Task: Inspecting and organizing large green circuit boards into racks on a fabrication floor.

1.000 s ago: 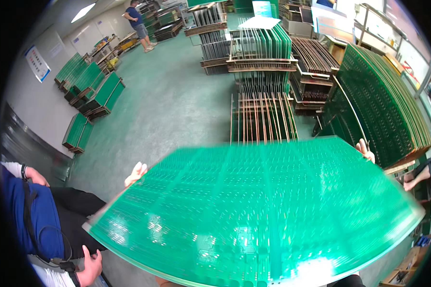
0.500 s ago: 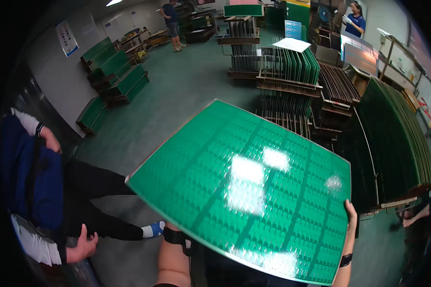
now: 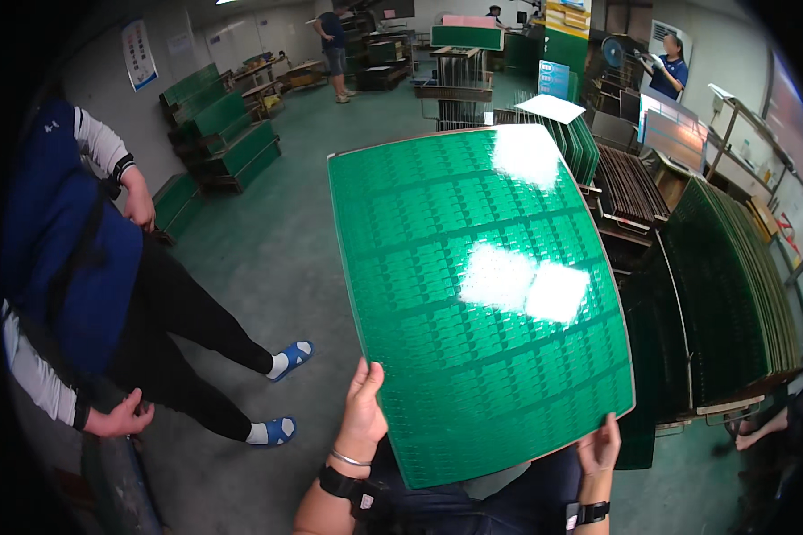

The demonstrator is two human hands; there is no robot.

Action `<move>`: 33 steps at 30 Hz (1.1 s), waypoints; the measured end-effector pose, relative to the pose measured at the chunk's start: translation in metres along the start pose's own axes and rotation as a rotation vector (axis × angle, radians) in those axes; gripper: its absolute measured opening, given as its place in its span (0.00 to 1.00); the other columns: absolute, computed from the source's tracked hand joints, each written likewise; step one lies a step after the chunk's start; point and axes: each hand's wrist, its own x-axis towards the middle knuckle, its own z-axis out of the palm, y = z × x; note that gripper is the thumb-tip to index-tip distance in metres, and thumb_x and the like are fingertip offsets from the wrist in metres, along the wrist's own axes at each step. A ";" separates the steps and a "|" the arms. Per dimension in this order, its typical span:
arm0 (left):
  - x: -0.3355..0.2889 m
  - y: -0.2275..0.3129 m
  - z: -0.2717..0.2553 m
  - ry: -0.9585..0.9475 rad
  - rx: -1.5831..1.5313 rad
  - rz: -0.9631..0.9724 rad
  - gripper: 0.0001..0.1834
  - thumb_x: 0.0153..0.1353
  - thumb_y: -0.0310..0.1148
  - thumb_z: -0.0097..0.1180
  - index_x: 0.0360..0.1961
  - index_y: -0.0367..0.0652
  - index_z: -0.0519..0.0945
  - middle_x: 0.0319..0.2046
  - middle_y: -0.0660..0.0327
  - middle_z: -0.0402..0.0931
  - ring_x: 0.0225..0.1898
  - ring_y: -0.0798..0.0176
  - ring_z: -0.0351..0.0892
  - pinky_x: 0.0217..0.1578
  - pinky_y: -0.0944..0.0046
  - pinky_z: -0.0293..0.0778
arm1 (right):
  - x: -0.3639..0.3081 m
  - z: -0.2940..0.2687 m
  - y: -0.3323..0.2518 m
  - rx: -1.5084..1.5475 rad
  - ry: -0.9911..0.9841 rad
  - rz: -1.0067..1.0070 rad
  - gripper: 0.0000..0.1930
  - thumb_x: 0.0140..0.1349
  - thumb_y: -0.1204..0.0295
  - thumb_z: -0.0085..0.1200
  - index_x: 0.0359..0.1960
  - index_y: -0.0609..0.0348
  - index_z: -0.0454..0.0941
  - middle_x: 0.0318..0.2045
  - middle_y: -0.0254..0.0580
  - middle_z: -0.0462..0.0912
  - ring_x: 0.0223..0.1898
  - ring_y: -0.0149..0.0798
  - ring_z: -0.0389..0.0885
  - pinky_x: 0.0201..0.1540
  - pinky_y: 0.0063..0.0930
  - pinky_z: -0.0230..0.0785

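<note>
A large glossy green circuit board panel (image 3: 437, 374) is held up in front of me, tilted, with bright reflections of lights on its face. Rows of repeated small patterns cover it. My left hand (image 3: 363, 412) grips its lower left edge, the thumb over the front and the other fingers mostly hidden behind. At the lower right corner, my right hand (image 3: 600, 448) pinches the edge, its fingers partly behind the panel.
A co-worker (image 3: 80, 259) in dark blue stands close on my left. Racks of upright green panels (image 3: 732, 285) are at the right, with another rack (image 3: 571, 143) behind my panel. Green stepped stands (image 3: 223, 134) line the left wall. Two people stand farther off.
The panel has turned and tipped up, so its long side now runs away from me. My left hand has come into view at its left edge. The co-worker at left appears more fully.
</note>
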 end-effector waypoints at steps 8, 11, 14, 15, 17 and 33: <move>-0.001 0.017 -0.018 0.026 0.160 0.067 0.12 0.67 0.29 0.45 0.50 0.40 0.72 0.44 0.61 0.76 0.44 0.68 0.75 0.47 0.68 0.71 | -0.021 0.015 -0.045 -0.344 -0.065 -0.089 0.33 0.60 0.67 0.53 0.62 0.74 0.55 0.51 0.53 0.75 0.49 0.39 0.77 0.53 0.30 0.70; -0.002 0.023 -0.015 -0.010 0.143 0.064 0.12 0.67 0.29 0.45 0.49 0.39 0.72 0.45 0.60 0.76 0.44 0.67 0.76 0.46 0.67 0.71 | -0.025 0.006 -0.043 -0.387 -0.066 -0.034 0.32 0.59 0.67 0.55 0.60 0.74 0.59 0.49 0.48 0.77 0.47 0.35 0.78 0.51 0.27 0.71; -0.001 0.026 -0.018 0.016 0.168 0.062 0.12 0.66 0.28 0.45 0.49 0.39 0.72 0.45 0.60 0.77 0.43 0.66 0.76 0.46 0.67 0.72 | -0.031 0.016 -0.043 -0.422 -0.052 0.061 0.28 0.59 0.68 0.56 0.58 0.73 0.63 0.48 0.45 0.77 0.45 0.33 0.78 0.49 0.24 0.71; -0.001 0.028 -0.018 0.040 0.183 0.072 0.12 0.66 0.28 0.45 0.50 0.39 0.72 0.45 0.60 0.77 0.43 0.66 0.76 0.46 0.67 0.72 | -0.032 0.016 -0.043 -0.418 -0.039 0.052 0.28 0.59 0.68 0.56 0.58 0.73 0.63 0.48 0.45 0.77 0.45 0.33 0.78 0.49 0.24 0.71; 0.001 0.029 -0.027 0.040 0.182 0.064 0.12 0.66 0.29 0.46 0.50 0.39 0.73 0.45 0.60 0.77 0.44 0.67 0.76 0.46 0.67 0.71 | -0.034 0.014 -0.045 -0.427 -0.081 0.126 0.27 0.59 0.70 0.56 0.57 0.72 0.65 0.47 0.43 0.78 0.44 0.31 0.78 0.47 0.23 0.71; 0.083 0.014 -0.024 -0.047 0.414 -0.147 0.24 0.66 0.32 0.46 0.60 0.29 0.62 0.59 0.56 0.65 0.62 0.62 0.60 0.62 0.64 0.55 | -0.084 0.127 -0.081 -0.676 0.198 -0.148 0.19 0.48 0.74 0.55 0.43 0.65 0.69 0.37 0.45 0.78 0.34 0.36 0.77 0.37 0.28 0.71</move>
